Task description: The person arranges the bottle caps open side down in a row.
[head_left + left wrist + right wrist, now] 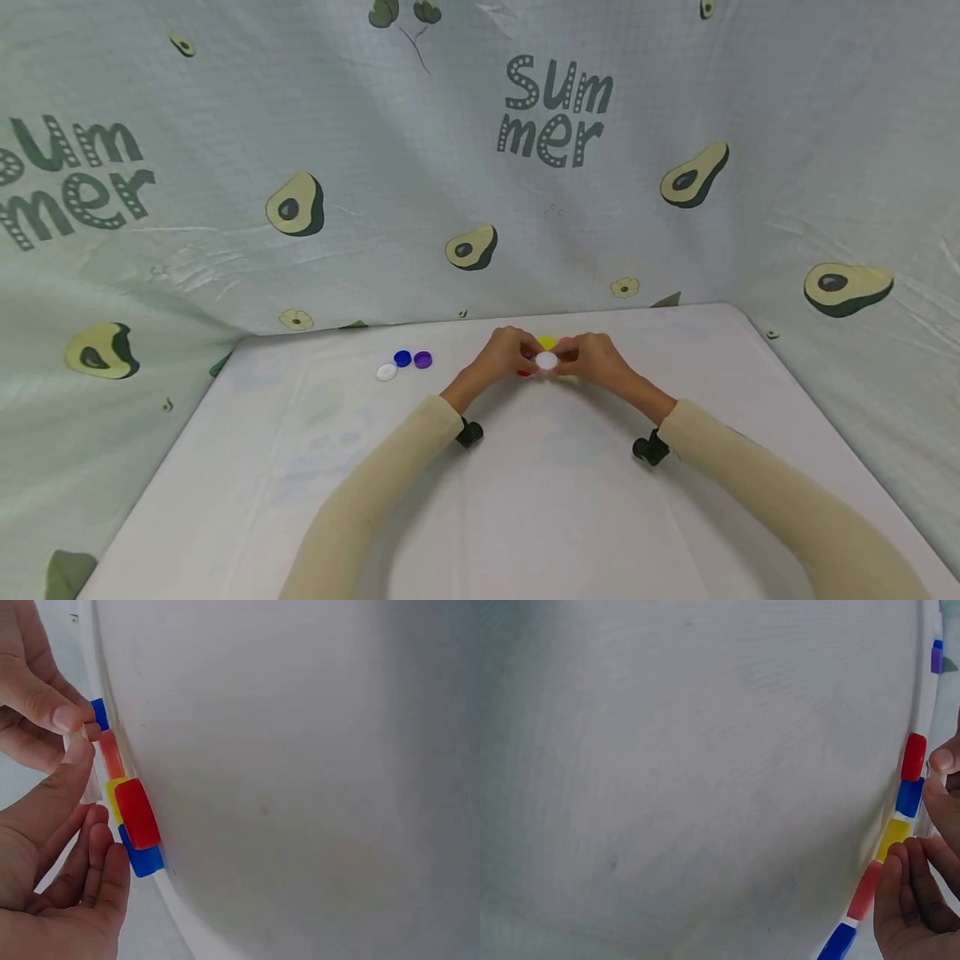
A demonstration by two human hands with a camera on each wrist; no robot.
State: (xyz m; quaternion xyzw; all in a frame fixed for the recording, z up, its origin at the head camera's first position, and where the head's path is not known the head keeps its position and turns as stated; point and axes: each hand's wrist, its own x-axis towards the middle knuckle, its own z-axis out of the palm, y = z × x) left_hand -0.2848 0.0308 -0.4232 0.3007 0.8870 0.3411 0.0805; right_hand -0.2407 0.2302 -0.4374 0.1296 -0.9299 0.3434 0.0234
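Note:
A small white round lid [546, 361] is held above the table between my two hands. From the left, my left hand [507, 356] pinches its edge with thumb and fingers. On the opposite edge, my right hand [597, 362] pinches it the same way. Seen edge-on in the left wrist view, the lid [93, 786] looks pale and thin. Close behind and below the hands sit a red cap [138, 814], a yellow cap [546, 342], a salmon cap [865, 891] and blue caps [910, 797], partly hidden by the fingers in the head view.
Left of the hands, a white round lid [386, 372], a blue cap [402, 358] and a purple cap [423, 359] lie close together. The white-covered table [570, 517] ends at the back against a hanging cloth [375, 167] printed with avocados.

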